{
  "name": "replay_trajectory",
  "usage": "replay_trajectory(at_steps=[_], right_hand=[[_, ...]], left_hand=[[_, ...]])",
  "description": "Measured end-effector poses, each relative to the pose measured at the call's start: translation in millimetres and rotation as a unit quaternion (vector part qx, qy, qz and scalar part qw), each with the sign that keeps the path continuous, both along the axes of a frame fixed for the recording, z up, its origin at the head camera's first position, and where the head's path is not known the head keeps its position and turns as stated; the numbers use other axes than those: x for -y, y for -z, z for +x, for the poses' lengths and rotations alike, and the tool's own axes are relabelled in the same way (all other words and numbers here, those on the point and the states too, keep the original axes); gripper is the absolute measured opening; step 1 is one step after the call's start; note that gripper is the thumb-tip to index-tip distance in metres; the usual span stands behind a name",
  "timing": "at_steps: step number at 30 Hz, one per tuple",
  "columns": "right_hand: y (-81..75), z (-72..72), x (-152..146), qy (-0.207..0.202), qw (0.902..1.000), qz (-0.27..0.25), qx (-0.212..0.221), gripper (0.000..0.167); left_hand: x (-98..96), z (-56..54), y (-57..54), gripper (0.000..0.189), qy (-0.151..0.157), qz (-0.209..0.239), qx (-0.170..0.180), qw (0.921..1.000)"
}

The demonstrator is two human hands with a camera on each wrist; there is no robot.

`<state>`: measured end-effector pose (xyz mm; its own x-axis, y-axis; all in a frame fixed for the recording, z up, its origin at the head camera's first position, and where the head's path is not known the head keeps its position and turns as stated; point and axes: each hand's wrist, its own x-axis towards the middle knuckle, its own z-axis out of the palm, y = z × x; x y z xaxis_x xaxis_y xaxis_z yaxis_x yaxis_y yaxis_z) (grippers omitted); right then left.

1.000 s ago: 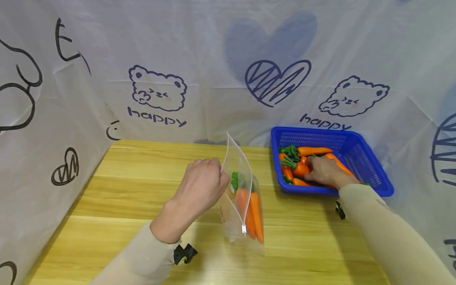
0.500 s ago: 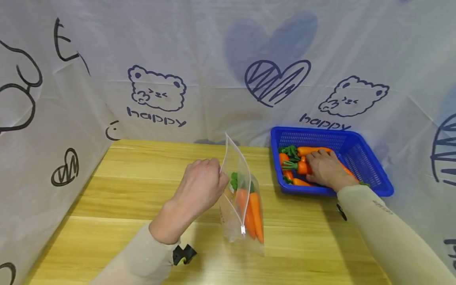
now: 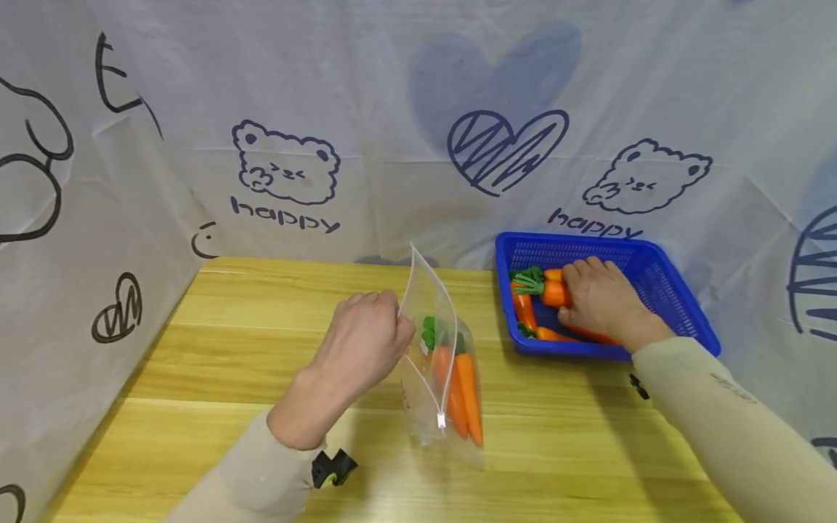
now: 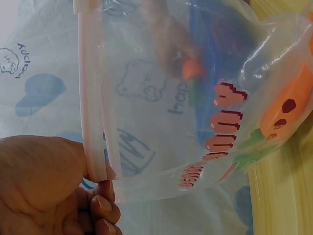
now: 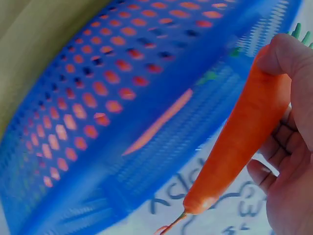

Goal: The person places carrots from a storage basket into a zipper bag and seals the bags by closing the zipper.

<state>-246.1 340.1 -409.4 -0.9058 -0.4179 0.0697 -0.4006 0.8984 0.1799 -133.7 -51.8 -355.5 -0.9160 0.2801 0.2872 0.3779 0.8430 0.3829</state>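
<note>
My left hand (image 3: 360, 338) pinches the top edge of a clear zip bag (image 3: 418, 414), whose mouth gapes toward the right. Inside the bag are orange carrots (image 3: 469, 399) with green tops, and red letters on its wall show in the left wrist view. A white slider (image 3: 441, 420) sits at the near end of the zip. Over the blue basket (image 3: 569, 350), my right hand (image 3: 604, 301) holds an orange carrot (image 5: 234, 142), thumb across its thick end near the green leaves. The carrot's thin tip points away from the palm in the right wrist view.
Several more carrots lie in the basket, one along its left side (image 3: 524, 309). The basket stands at the back right of the wooden table (image 3: 275, 290), against a white printed cloth (image 3: 392, 181). Bare wood lies between bag and basket.
My right hand has risen from among the carrots in the basket, now gripping one, its green top swung left. My left hand and the bag have shifted very slightly left.
</note>
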Motion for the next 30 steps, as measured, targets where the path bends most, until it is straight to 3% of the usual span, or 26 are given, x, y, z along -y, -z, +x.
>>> replay_trajectory(at_steps=[15, 23, 30], right_hand=[[-54.1, 36.9, 41, -0.069, 0.9947, -0.019, -0.074, 0.048], [-71.3, 59.9, 64, -0.116, 0.9868, -0.024, -0.11, 0.048], [-88.0, 78.6, 83, -0.133, 0.9826, -0.023, -0.128, 0.049]], left_hand=[[2.1, 1.8, -1.9, 0.023, -0.006, 0.003, -0.012, 0.9999], [2.3, 3.0, -2.3, 0.023, -0.01, 0.001, -0.014, 0.9999], [2.9, 3.7, -2.4, 0.024, -0.008, 0.003, -0.021, 0.9998]])
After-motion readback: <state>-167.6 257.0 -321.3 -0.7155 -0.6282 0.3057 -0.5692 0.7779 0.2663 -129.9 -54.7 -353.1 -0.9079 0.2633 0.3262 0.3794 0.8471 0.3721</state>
